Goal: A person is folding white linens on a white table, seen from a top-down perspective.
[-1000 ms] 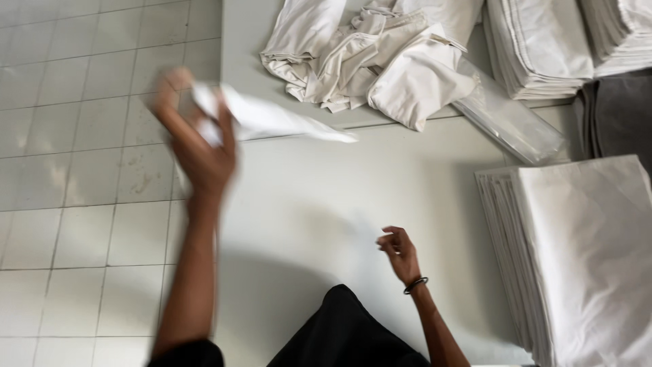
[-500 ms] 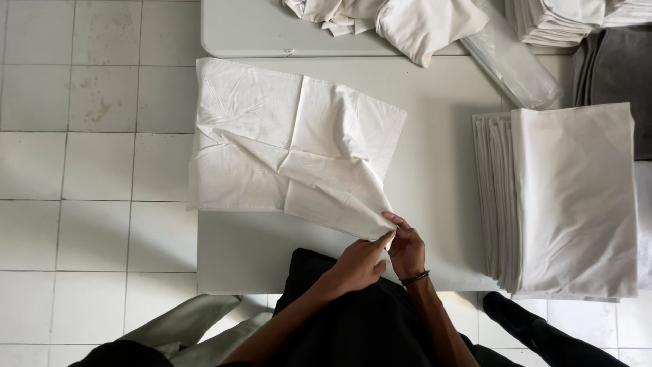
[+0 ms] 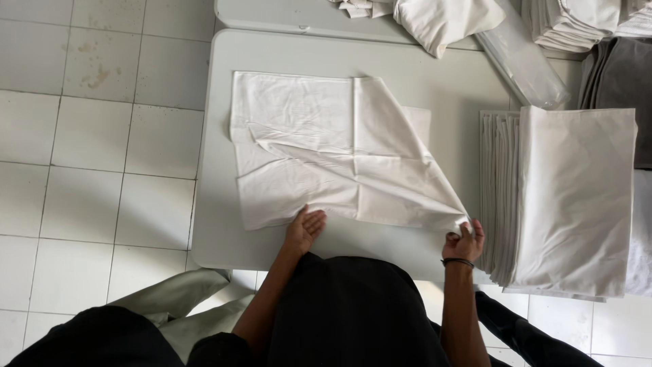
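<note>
Cloth in hand: one white, creased rectangular cotton cloth (image 3: 319, 153), spread across the middle of the pale grey bench (image 3: 435, 81), its left edge lying close along the bench's left edge.

Hands: your left hand (image 3: 305, 228) lies flat and open, fingers spread, pressing the cloth's near edge close to the bench's near edge. Your right hand (image 3: 464, 241) is closed in a pinch on the cloth's near right corner, drawn out toward the near right of the bench.

Progress, as judged from the lie of the cloth: it is opened out and mostly flat, but a diagonal flap still doubles over its right half and wrinkles run through the centre. Smoothing looks unfinished, and no neat fold shows yet.

Stock alongside: tall stack of folded white cloths (image 3: 570, 197) at the bench's right edge, just beside your right hand; loose heap of unfolded white cloths (image 3: 441, 20) at the far edge; clear plastic sleeve (image 3: 523, 61) at the far right corner.

Change since half a second ago: both hands then met together at the near edge, gripping one point of the cloth. Now they stand well apart, the left flattened, the right carrying its corner outward, and the cloth lies wider and flatter.
</note>
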